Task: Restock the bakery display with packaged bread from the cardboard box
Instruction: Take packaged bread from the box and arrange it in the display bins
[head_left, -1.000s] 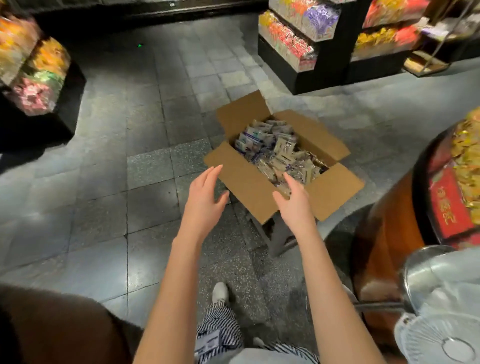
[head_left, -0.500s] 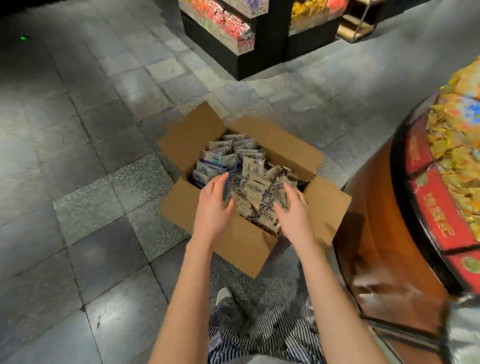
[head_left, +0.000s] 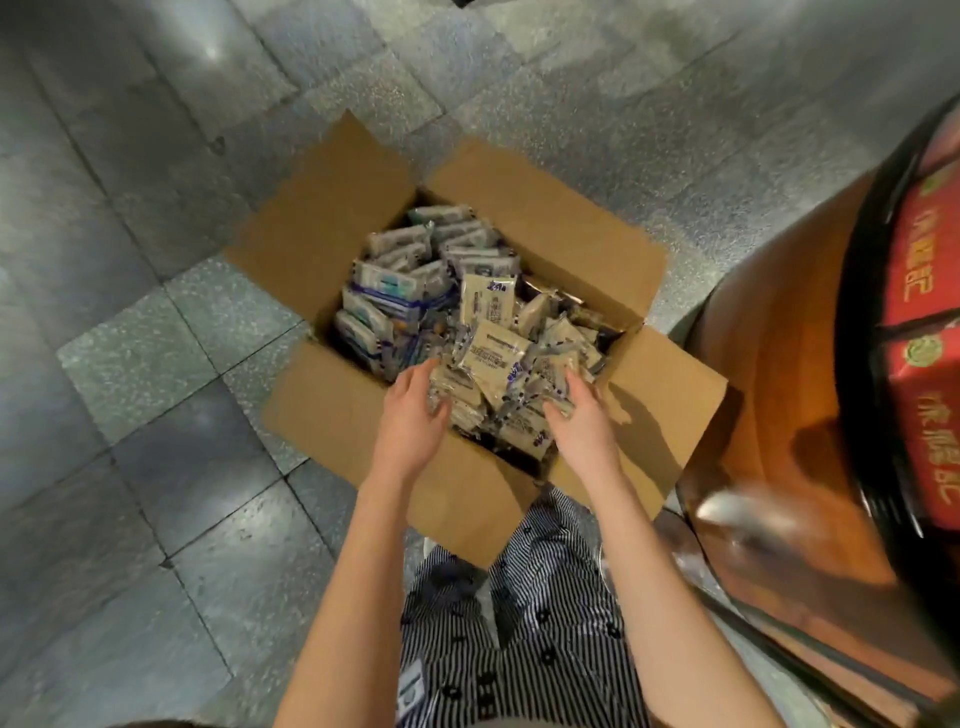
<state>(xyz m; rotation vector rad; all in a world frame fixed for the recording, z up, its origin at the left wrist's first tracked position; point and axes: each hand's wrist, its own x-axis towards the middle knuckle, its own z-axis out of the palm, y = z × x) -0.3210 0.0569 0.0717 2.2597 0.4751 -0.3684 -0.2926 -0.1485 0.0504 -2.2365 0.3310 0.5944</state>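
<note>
Grey tiled floor (head_left: 156, 467): our left hand (head_left: 410, 421) and right hand (head_left: 584, 423), grips open, bracket bread packets (head_left: 493, 353) in the cardboard box (head_left: 332, 410), likely to scoop several together.

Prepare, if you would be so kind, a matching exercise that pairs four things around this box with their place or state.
Things
1. cardboard box
2. blue-and-white packets
3. beige packets
4. round wooden display stand

Place or state
A. heaped between the left hand and the right hand, at the box's near side
B. flaps folded open
C. beside the box, red panels on its rim
D. stacked at the box's far side

Pairs: 1-B, 2-D, 3-A, 4-C
</note>
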